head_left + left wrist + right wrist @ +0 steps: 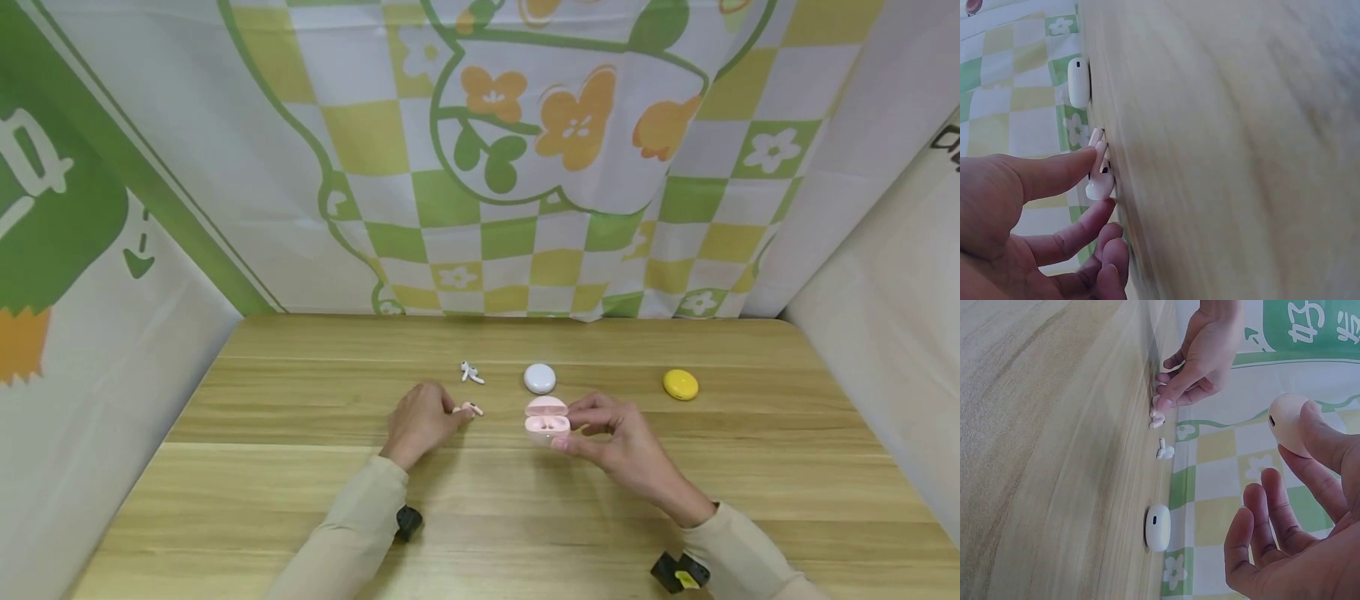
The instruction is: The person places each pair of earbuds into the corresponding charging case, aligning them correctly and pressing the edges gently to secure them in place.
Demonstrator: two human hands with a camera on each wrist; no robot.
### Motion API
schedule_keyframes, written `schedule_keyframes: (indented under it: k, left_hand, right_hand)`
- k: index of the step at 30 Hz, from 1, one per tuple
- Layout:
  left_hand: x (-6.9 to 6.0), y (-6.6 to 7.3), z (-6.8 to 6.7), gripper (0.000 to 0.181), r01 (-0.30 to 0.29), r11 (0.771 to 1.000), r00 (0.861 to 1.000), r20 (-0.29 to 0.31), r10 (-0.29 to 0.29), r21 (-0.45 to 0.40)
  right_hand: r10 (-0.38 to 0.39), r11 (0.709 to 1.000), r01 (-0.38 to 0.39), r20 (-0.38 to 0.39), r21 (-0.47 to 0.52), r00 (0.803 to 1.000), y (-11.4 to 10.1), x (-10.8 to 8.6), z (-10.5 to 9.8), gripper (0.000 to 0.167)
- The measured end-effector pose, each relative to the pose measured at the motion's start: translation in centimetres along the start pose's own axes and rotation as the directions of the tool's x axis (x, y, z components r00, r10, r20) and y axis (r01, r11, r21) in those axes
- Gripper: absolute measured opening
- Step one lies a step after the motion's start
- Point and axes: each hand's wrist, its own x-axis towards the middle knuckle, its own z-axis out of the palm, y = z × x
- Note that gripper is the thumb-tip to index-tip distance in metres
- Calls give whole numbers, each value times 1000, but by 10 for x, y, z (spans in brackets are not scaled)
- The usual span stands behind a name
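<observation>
In the head view my right hand (622,437) holds a pink earbud case (547,425) above the table, its lid raised. The right wrist view shows the thumb and index finger pinching the case (1290,425), with the other fingers off it. On the left, my left hand (425,422) is at a pair of pink earbuds (472,409) on the tabletop. Its thumb and index finger pinch an earbud (1100,184) in the left wrist view; the two earbuds overlap there. Behind them lies a pair of white earbuds (472,372).
A closed white earbud case (540,378) stands just behind the pink one. Farther right lies a round yellow case (681,384). The wooden table (300,350) ends at a patterned cloth (450,192), with cloth walls on both sides.
</observation>
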Motion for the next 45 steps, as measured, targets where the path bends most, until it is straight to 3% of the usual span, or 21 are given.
schedule_keyframes:
  k: [7,16,23,36,45]
  left_hand:
    - [0,2,-4,18,-2,1000,998,63,3,-16]
    - [-3,-1,-5,21,-77,996,993,82,80,-46]
    - [-4,-3,-3,33,-52,998,996,64,55,-45]
    - [0,0,1,30,-16,999,1000,-15,16,30]
    - [0,-2,-2,24,-15,1000,999,45,14,7]
  right_hand:
    - [7,1000,-7,7,5,1000,-1,0,0,18]
    - [13,1000,-14,17,10,1000,-2,-1,0,19]
    - [9,1000,-9,18,15,1000,-2,-1,0,19]
    - [-1,1000,1,18,12,1000,-1,-1,2,21]
    - [11,1000,-11,16,6,1000,-2,0,2,19]
